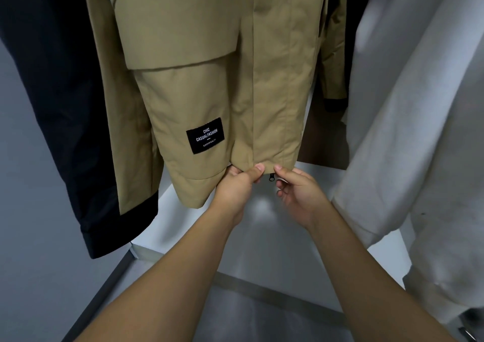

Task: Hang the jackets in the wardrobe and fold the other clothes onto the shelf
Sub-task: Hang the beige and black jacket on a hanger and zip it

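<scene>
The tan jacket (209, 66) hangs between a black garment (65, 106) on the left and a pale one (419, 106) on the right — left hand (237, 184) pinches the hem taut, right hand (298, 192) pinches beside the zip pull (271, 177), likely to start zipping.

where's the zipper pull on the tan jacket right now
In the head view, the zipper pull hangs at the tan jacket's bottom hem, between the left hand and right hand.
</scene>
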